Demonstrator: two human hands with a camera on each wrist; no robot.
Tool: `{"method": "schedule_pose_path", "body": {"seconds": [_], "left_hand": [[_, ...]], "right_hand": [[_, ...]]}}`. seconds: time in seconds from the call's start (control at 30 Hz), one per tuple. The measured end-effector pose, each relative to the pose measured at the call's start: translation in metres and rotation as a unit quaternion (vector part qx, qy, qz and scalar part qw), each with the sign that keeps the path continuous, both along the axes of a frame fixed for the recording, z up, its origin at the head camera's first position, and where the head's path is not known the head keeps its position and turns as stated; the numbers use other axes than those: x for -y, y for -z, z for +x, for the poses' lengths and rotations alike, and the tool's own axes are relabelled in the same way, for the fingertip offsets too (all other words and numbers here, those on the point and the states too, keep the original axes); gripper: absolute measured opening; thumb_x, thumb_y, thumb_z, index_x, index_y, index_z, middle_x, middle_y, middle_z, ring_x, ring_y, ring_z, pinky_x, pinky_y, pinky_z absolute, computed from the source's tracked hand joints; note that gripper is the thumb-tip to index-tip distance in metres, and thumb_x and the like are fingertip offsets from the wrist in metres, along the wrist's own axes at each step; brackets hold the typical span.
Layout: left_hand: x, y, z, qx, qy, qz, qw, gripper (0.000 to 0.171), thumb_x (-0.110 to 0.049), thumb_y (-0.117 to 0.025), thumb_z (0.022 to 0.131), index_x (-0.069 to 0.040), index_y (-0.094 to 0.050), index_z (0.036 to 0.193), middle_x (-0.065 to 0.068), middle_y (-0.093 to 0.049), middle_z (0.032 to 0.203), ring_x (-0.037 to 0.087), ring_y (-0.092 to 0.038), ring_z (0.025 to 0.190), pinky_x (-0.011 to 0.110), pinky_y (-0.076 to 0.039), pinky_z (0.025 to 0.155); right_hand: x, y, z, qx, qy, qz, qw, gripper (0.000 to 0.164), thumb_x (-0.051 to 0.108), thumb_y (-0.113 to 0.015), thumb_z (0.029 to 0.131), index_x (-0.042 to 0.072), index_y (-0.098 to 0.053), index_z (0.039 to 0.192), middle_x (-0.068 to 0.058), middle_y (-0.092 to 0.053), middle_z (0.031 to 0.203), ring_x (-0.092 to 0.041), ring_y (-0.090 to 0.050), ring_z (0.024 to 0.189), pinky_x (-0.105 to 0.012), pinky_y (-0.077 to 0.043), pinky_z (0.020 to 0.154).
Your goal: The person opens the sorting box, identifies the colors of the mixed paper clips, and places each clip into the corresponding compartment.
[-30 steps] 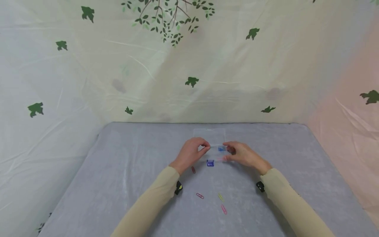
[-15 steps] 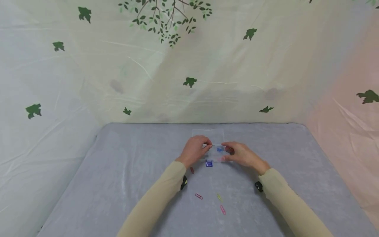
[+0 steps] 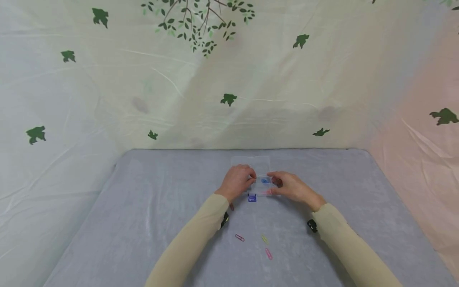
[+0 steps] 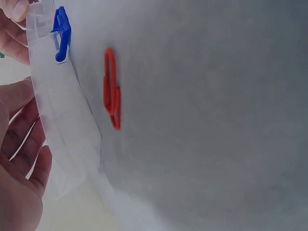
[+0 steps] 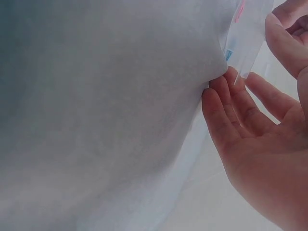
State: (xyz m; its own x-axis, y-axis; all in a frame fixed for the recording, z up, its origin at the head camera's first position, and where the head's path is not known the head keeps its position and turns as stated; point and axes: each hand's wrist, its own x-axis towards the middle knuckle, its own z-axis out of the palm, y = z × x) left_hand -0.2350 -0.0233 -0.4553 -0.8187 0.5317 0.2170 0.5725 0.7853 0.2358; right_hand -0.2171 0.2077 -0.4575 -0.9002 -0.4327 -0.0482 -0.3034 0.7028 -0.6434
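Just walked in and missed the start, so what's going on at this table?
A person holds a small clear plastic box between the left hand and the right hand, on the grey cloth-covered table. The box has a blue latch and something blue inside. Loose paper clips lie nearby: a red one beside the box, more nearer the person.

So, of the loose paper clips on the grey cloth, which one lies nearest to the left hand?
The red paper clip, just beside the left hand. The pink, yellow-green and second pink clips lie farther toward the person.
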Motion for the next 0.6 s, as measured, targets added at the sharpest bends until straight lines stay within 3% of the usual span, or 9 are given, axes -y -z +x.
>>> {"method": "schedule_pose_path", "body": {"seconds": [0.3,0.5,0.6], "left_hand": [[0.003,-0.003,0.002,0.039,-0.011,0.04,0.9984,0.018,-0.027,-0.074,0.099,-0.015,-0.078,0.111,0.0,-0.075,0.115,0.019,-0.069,0.109,0.035,-0.054,0.098],[0.013,-0.01,0.009,0.06,0.009,0.08,0.9949,0.028,-0.029,-0.071,0.101,-0.01,-0.073,0.121,0.005,-0.072,0.125,0.023,-0.064,0.12,0.04,-0.048,0.108],[0.022,-0.012,0.013,0.07,0.021,0.087,0.9935,0.036,-0.032,-0.069,0.102,-0.009,-0.07,0.129,0.006,-0.069,0.132,0.025,-0.059,0.128,0.046,-0.039,0.116]], "right_hand": [[0.0,0.0,-0.002,0.005,0.0,0.003,1.0,0.062,0.023,-0.081,0.092,-0.003,-0.057,0.143,-0.016,-0.069,0.121,-0.028,-0.064,0.11,-0.051,-0.053,0.096],[0.0,0.0,-0.001,0.007,-0.003,0.0,1.0,0.061,0.023,-0.081,0.093,-0.004,-0.057,0.143,-0.017,-0.068,0.123,-0.029,-0.063,0.11,-0.052,-0.053,0.096],[0.001,0.0,-0.001,0.006,-0.005,-0.001,1.0,0.061,0.022,-0.08,0.093,-0.004,-0.057,0.143,-0.018,-0.068,0.123,-0.029,-0.063,0.11,-0.052,-0.053,0.096]]}}
